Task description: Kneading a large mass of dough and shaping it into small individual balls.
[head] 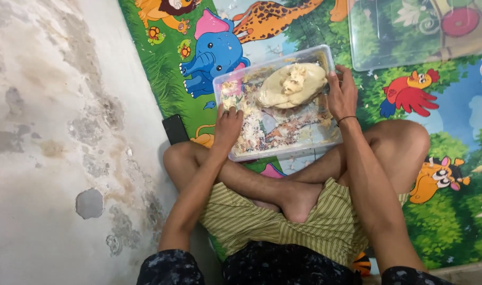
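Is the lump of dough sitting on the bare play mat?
No, the dough lies inside the clear plastic tub, with the left hand in the tub and the right hand at its rim.

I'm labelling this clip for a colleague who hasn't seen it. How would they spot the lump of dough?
Find the colourful animal play mat, then the clear plastic tub in front of the seated person's crossed legs. The dough sits at the tub's far end, between the hands: one smooth, pale mound, unlike the loose floury crumbs scattered around it.
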